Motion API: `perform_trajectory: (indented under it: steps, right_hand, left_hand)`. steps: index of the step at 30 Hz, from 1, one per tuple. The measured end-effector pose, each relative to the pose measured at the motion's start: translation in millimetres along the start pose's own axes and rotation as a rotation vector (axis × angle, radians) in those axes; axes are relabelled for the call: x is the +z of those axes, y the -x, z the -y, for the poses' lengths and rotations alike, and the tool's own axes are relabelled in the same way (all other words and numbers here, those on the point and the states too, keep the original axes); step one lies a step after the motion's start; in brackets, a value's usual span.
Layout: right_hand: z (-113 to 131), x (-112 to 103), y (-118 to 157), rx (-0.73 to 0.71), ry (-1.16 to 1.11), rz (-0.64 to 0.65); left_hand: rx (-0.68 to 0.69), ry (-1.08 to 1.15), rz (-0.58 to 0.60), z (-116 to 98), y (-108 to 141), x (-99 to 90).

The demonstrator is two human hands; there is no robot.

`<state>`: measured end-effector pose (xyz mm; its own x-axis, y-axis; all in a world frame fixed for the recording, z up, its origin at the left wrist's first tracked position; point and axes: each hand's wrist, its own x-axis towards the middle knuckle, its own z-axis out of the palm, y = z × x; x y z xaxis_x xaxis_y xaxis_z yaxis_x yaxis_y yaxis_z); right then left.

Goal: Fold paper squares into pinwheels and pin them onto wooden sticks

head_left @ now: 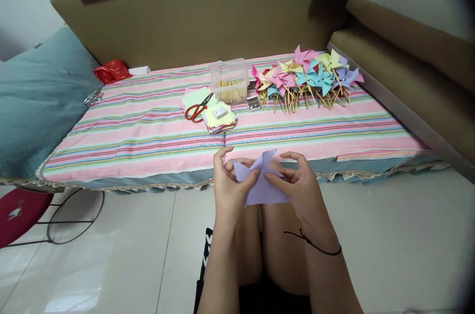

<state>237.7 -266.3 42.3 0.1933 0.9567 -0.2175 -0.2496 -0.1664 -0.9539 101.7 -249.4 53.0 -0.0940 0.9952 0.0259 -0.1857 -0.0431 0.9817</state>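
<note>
A purple paper (265, 191), partly folded into a pinwheel shape, is held above my knees. My left hand (232, 183) pinches its left side, thumb near the centre. From the right, my right hand (297, 183) grips the same paper with its thumb by the middle. Beyond my hands lie a stack of coloured paper squares (218, 123) with a small white box (220, 112) on top, and scissors (198, 108) with red handles. A clear plastic box (230, 79) holds short sticks. Finished pinwheels (308, 76) on sticks are piled at the right.
A striped cloth (148, 131) covers the sofa seat. Small metal-coloured items in an open box (253, 103) sit by the sticks. A red plastic bag (112, 71) and a white roll (140, 70) lie at the back left; a red stool (24, 212) stands lower left.
</note>
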Motion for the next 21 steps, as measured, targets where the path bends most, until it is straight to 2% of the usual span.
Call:
perform_trajectory:
  steps: [13, 21]
  right_hand:
    - [2.8, 1.0, 1.2, 0.006, -0.005, -0.016]
    - [2.3, 0.1, 2.6, -0.02, 0.023, -0.008]
  left_hand:
    - [0.022, -0.004, 0.018, -1.4, 0.3, 0.6]
    - [-0.072, 0.028, 0.06, -0.7, 1.5, 0.0]
